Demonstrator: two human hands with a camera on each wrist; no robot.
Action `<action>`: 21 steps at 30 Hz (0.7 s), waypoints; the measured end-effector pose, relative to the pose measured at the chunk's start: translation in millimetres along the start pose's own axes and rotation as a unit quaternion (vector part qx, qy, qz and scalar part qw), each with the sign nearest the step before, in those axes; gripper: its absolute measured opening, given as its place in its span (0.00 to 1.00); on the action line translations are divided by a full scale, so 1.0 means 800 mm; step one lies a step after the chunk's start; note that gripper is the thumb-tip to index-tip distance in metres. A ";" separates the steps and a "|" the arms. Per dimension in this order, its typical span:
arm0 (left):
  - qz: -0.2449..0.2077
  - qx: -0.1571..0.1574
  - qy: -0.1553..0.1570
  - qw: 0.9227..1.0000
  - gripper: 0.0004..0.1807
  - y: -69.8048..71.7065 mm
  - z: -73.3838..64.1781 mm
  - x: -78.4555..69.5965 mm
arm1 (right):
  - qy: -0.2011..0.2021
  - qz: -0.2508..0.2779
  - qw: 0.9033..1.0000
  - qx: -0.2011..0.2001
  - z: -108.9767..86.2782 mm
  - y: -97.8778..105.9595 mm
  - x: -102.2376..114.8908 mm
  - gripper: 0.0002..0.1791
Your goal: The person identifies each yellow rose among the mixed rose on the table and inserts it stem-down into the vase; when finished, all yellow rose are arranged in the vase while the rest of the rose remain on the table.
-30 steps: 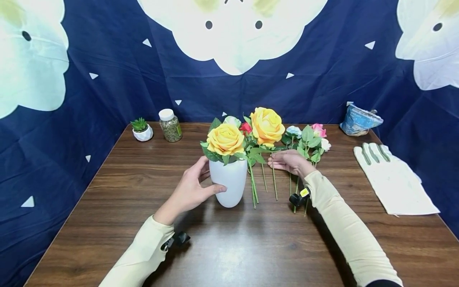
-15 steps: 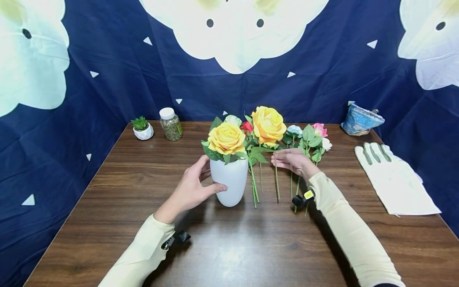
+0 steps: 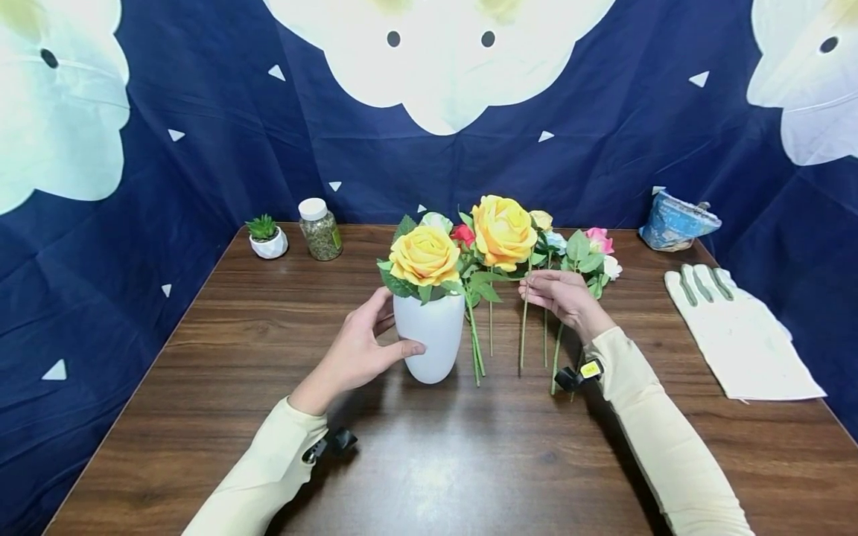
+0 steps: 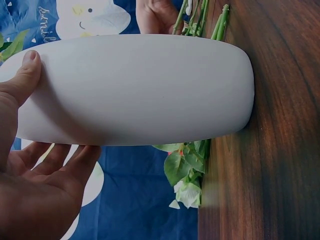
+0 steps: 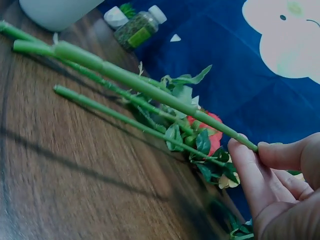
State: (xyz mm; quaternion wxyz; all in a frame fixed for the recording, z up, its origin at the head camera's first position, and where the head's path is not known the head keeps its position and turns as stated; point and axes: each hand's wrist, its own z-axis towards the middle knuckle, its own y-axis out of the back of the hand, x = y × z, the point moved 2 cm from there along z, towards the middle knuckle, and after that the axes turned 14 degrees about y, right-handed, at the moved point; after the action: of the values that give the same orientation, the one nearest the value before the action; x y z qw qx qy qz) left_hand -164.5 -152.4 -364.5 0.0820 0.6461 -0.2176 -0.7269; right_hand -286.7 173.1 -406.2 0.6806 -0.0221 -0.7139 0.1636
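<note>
My left hand [image 3: 358, 342] holds the side of a white vase [image 3: 430, 342], thumb across its front and fingers behind, as the left wrist view also shows. In the vase's mouth sits a yellow rose [image 3: 424, 255] with green leaves. My right hand [image 3: 566, 294] pinches the green stem [image 5: 150, 92] of a second large yellow rose [image 3: 504, 232] between thumb and fingers. That rose stands upright just right of the vase, its stem's lower end pointing down. In the right wrist view the held stem passes over other stems on the table; its bloom is out of that view.
Several flowers lie behind and right of the vase, among them a red flower [image 3: 463, 235], a pink flower [image 3: 599, 240] and a white one [image 3: 611, 267]. A potted succulent [image 3: 267, 242] and a jar [image 3: 321, 232] stand back left. Gloves [image 3: 744, 342] and a blue bag [image 3: 678, 222] are at right.
My right hand has moved a little to the right with the stem of the yellow rose, uncovering a pale yellow flower behind. My left hand keeps its hold on the vase.
</note>
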 end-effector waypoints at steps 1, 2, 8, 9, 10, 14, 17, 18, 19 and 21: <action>0.000 0.000 0.001 1.000 0.43 0.000 0.000 0.000 | 0.005 0.006 1.000 -0.003 -0.001 0.000 0.001 0.13; 0.001 0.000 0.001 1.000 0.43 0.000 0.000 0.000 | 0.010 0.016 1.000 -0.005 -0.003 0.000 0.003 0.12; 0.002 0.001 0.003 1.000 0.43 0.001 -0.001 -0.002 | 0.037 0.072 0.996 -0.022 -0.011 0.002 0.012 0.20; 0.002 0.001 0.003 1.000 0.43 0.000 -0.001 -0.002 | 0.040 0.077 0.996 -0.026 -0.012 0.002 0.013 0.20; 0.002 0.001 0.004 1.000 0.43 0.000 -0.001 -0.002 | 0.042 0.080 0.995 -0.029 -0.013 0.002 0.013 0.21; 0.002 0.002 0.004 1.000 0.43 0.000 -0.001 -0.002 | 0.047 0.098 0.993 -0.042 -0.016 0.004 0.015 0.22; 0.001 0.001 0.002 1.000 0.43 0.000 -0.001 -0.003 | 0.054 0.112 0.991 -0.048 -0.017 0.006 0.017 0.23; 0.000 0.001 0.001 1.000 0.43 0.000 -0.001 -0.003 | 0.057 0.117 0.990 -0.049 -0.018 0.006 0.017 0.23; 0.000 0.001 0.001 1.000 0.43 0.000 -0.001 -0.003 | 0.060 0.123 0.989 -0.051 -0.019 0.006 0.018 0.23; -0.001 0.001 0.001 1.000 0.42 0.001 -0.001 -0.003 | 0.066 0.134 0.987 -0.058 -0.019 0.007 0.019 0.23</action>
State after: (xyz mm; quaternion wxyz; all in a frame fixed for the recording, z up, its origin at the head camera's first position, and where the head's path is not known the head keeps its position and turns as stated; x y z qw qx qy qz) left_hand -163.8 -152.0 -362.3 0.0809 0.6470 -0.2179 -0.7262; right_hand -273.9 185.8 -392.7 0.6954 -0.1673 -0.6666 0.2100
